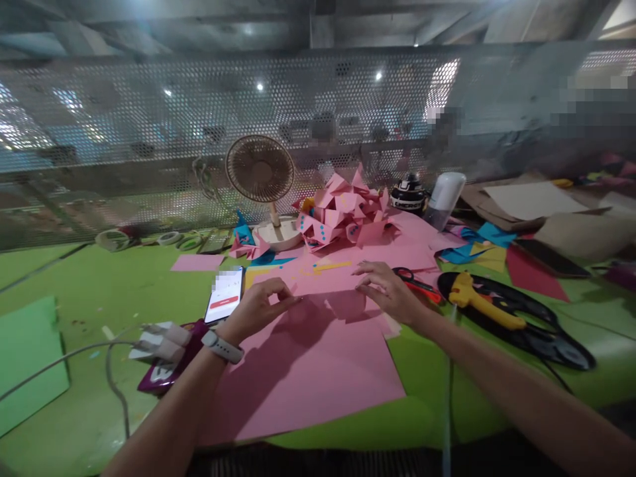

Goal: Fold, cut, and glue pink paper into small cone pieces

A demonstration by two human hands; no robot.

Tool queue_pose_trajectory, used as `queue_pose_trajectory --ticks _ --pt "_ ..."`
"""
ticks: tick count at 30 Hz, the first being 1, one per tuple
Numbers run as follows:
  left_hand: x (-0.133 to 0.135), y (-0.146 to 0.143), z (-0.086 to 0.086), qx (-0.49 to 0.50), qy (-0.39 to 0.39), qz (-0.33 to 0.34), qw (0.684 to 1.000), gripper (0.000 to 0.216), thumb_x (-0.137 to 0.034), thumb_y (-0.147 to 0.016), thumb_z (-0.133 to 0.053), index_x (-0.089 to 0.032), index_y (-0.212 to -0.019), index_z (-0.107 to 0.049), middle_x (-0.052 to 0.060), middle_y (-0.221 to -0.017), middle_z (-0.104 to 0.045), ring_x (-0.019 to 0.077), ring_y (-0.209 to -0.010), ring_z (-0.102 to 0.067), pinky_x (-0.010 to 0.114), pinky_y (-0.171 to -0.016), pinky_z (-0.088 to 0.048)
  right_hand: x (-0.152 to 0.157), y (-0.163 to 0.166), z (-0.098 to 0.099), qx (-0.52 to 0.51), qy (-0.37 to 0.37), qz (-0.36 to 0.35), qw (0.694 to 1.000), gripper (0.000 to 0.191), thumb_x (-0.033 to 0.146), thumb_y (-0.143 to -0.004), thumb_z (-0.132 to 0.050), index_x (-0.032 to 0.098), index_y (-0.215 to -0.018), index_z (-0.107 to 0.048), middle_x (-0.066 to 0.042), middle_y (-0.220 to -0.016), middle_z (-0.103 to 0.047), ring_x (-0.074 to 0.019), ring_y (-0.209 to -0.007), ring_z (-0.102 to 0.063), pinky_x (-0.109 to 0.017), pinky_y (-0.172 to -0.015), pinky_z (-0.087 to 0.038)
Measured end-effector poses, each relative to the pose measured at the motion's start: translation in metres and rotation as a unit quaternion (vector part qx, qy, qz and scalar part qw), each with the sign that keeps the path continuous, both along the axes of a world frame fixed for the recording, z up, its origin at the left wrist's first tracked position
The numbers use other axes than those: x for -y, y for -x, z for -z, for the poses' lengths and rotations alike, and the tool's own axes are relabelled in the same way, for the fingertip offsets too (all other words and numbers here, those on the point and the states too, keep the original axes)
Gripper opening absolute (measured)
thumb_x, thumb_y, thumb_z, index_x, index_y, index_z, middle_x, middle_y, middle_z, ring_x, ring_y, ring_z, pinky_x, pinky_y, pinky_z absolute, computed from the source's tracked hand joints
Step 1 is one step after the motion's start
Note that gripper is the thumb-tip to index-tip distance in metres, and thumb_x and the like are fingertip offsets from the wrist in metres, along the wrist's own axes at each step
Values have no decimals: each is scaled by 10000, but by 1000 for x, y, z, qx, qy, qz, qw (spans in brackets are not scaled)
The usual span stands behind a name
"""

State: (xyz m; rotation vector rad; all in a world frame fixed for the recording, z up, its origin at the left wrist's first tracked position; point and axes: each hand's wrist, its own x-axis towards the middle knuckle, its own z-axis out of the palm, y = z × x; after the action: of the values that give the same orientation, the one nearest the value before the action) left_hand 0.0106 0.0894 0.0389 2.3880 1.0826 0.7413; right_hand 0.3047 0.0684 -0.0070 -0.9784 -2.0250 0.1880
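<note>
My left hand (263, 306), with a pale watch band on the wrist, hovers over the pink paper sheet (308, 391). Its fingers are bent, the thumb stretched towards the middle, and I see nothing in it. Across from it, my right hand (390, 295) has its fingers curved and apart, with nothing visible between them. Just beside its fingertips is a small pink paper piece (346, 306); whether they touch is unclear. Behind the hands lies a thin yellow strip (332, 266). Red-handled scissors (422, 290) rest close to my right hand.
A heap of folded pink paper (348, 209) stands at the back beside a small fan (261, 171). Left are a phone (224, 297), a white plug adapter (161, 341) and cables. A yellow glue gun (487, 305) lies right on a black holder (556, 348). Perforated metal screens the back.
</note>
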Motion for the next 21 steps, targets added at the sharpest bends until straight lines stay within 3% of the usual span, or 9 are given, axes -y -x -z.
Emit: queue_pose_trajectory --ticks 7,14,21 --pt "4 3 -5 -21 30 -1 999 295 -451 -794 -569 -175 -862 -648 -15 -615 -544 110 -577 -478 220 -560 -368 -1 -5 -3 -51 -9 37 998 198 291 -904 -457 234 -975 -633 -76 -1127 -606 -208 -1107 -502 -403 -940 -405" --pt "2 7 1 -16 63 -47 997 444 -500 -757 -597 -174 -1059 -604 -48 -552 -475 98 -505 -430 202 -484 -309 -6 -13 0 -81 -31 92 992 204 306 -885 -482 212 -971 -641 -78 -1047 -639 -204 -1036 -545 -382 -902 -438" --pt "-1 7 9 -68 104 -27 992 385 -520 -809 -507 -161 -788 -644 -21 -560 -542 98 -510 -453 205 -476 -300 -7 -14 4 -63 -38 84 994 185 310 -877 -494 212 -923 -645 -74 -1024 -650 -208 -1009 -561 -384 -877 -448"
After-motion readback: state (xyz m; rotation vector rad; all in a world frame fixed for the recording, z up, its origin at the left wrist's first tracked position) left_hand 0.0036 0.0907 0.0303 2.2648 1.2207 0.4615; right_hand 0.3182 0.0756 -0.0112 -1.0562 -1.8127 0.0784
